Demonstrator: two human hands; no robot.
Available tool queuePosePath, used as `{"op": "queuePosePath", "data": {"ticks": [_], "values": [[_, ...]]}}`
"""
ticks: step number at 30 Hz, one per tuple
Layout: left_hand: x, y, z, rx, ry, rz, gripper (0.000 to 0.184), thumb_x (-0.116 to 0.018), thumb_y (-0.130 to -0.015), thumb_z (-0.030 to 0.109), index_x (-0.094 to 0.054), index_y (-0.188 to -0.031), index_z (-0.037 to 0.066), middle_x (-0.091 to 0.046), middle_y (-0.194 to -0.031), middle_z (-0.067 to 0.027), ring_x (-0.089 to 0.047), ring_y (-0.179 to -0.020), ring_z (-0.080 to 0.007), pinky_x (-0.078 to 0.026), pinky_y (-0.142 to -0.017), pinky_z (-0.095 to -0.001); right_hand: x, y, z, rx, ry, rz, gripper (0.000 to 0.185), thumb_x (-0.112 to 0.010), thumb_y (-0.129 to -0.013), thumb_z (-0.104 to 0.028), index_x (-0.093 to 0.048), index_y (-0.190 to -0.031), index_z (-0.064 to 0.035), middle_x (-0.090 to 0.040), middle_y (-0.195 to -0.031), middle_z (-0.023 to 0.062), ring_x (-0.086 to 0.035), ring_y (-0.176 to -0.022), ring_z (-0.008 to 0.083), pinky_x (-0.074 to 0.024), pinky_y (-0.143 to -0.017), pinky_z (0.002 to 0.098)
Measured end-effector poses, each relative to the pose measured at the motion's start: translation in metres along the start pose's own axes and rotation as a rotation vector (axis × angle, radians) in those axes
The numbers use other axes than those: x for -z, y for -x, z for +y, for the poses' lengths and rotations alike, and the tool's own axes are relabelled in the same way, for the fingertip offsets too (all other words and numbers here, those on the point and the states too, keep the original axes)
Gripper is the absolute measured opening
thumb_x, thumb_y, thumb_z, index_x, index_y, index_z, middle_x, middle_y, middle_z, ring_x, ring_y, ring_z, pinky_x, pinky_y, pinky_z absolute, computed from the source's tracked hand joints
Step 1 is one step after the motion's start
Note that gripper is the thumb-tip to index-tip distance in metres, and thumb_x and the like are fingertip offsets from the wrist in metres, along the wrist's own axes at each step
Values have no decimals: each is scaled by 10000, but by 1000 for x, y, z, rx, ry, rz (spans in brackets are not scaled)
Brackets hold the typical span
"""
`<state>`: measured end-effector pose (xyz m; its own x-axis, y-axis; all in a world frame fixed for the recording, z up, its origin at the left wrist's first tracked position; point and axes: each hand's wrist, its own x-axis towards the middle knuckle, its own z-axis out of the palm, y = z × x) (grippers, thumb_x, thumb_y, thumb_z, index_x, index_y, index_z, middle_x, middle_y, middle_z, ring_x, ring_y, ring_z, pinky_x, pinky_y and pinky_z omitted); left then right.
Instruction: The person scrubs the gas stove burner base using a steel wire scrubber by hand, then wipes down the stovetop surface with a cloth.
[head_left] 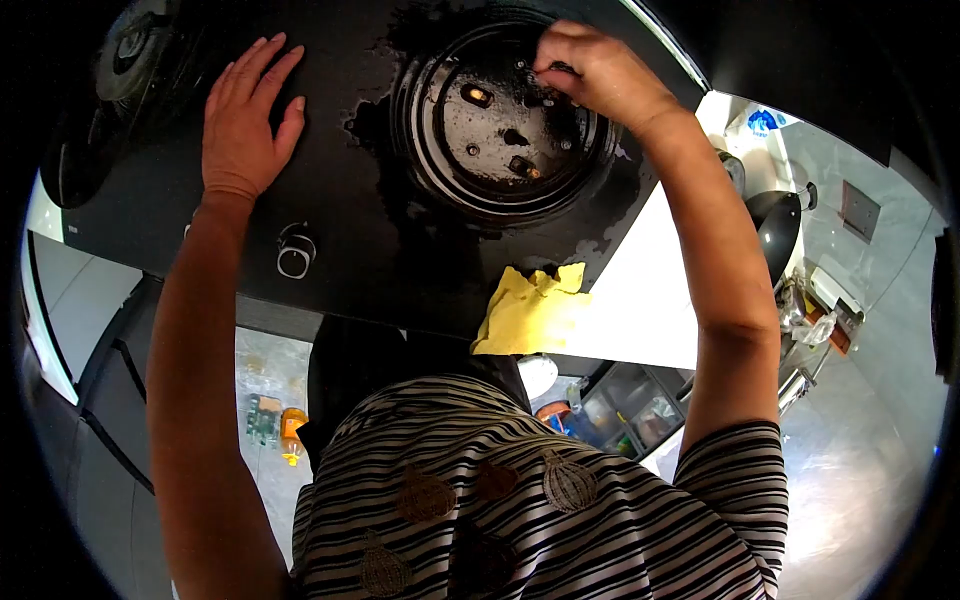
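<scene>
My left hand (pixel 245 125) lies on the black glass cooktop (pixel 335 150) with its fingers stretched out, holding nothing. My right hand (pixel 605 75) is at the upper right edge of the round burner tray (pixel 455 125), its fingers curled and pressed together. What they pinch, if anything, is hidden. The burner tray looks wet, with holes, screws and small brass-coloured parts in it. Dark wet patches surround it. A yellow cloth (pixel 530 312) hangs over the front edge of the cooktop. Nearer my left forearm stands a control knob (pixel 296 254).
Another burner (pixel 130 50) sits in shadow at the far left. To the right, a white counter (pixel 640 290) holds a dark pan (pixel 775 230) by the wall. An orange bottle (pixel 292 430) and drawers (pixel 640 410) show below.
</scene>
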<state>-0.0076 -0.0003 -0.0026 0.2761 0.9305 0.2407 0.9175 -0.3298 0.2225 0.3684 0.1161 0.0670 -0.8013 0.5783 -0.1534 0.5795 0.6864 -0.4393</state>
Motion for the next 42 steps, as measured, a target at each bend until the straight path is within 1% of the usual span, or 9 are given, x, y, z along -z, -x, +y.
{"op": "queuePosePath", "data": {"ticks": [11, 13, 18, 24, 27, 31, 34, 39, 42], "values": [[4, 0, 3, 35, -5, -10, 471, -549, -968, 256, -490, -1435, 233, -409, -1526, -5, -355, -1425, -258, -278, -1167, -480, -1, -1, 12, 93, 116, -12, 135, -723, -797, -28, -644, -899, -66, -626, -982, 65, -622, -982, 284, -524, -821, 372], [3, 0, 6, 42, -21, 48, 477, -598, -903, 232, -541, -1377, 215, -474, -1465, 7, -409, -1385, -209, -294, -1170, -419, 2, 2, 14, 88, 125, -58, 138, -723, -796, -26, -646, -904, -67, -626, -981, 66, -622, -985, 283, -524, -823, 375], [1, 2, -1, 21, 4, 36, 472, -550, -967, 250, -489, -1435, 232, -409, -1527, -4, -365, -1417, -260, -278, -1168, -467, 12, 17, 22, 2, 76, -93, 118, -717, -804, -31, -649, -892, -69, -625, -962, 76, -623, -997, 273, -525, -817, 379], [2, 2, 1, 12, -6, 29, 479, -559, -961, 255, -488, -1433, 230, -417, -1521, -7, -368, -1414, -262, -292, -1158, -467, -4, -14, 3, 191, 114, -47, 95, -693, -820, -69, -622, -868, -110, -613, -952, 29, -642, -938, 257, -541, -797, 381], [1, 1, 1, 8, 8, 38, 479, -559, -959, 251, -489, -1432, 228, -422, -1516, -6, -371, -1411, -262, -295, -1155, -466, 4, -16, 8, 62, 219, -265, 139, -734, -782, -42, -641, -861, -108, -619, -971, 9, -637, -951, 240, -546, -814, 337], [4, 1, 3, 22, 5, 28, 474, -552, -961, 244, -492, -1431, 220, -422, -1516, -11, -376, -1408, -261, -297, -1154, -465, 14, -15, 11, 26, 199, -89, 136, -725, -791, -45, -640, -870, -115, -616, -990, 8, -638, -937, 240, -546, -807, 346], [1, 1, 2, 16, 2, 40, 470, -548, -962, 246, -497, -1429, 219, -422, -1517, -16, -381, -1405, -262, -297, -1154, -465, -5, -14, -2, 187, 176, -81, 132, -719, -801, -43, -643, -877, -121, -613, -983, 19, -637, -924, 243, -545, -801, 346], [1, 1, -1, 13, -10, 36, 467, -546, -963, 251, -503, -1427, 218, -423, -1517, -17, -385, -1404, -262, -295, -1155, -467, 18, -10, 19, 35, 186, -149, 142, -726, -784, -35, -639, -875, -100, -609, -963, 26, -632, -951, 238, -544, -800, 350], [-1, 2, 1, 10, 2, 48, 469, -544, -966, 252, -498, -1431, 220, -421, -1518, -16, -380, -1407, -260, -290, -1157, -469, 7, -7, 19, 135, 234, -90, 158, -739, -773, -26, -644, -874, -102, -616, -974, 20, -636, -965, 232, -546, -812, 346]]}}
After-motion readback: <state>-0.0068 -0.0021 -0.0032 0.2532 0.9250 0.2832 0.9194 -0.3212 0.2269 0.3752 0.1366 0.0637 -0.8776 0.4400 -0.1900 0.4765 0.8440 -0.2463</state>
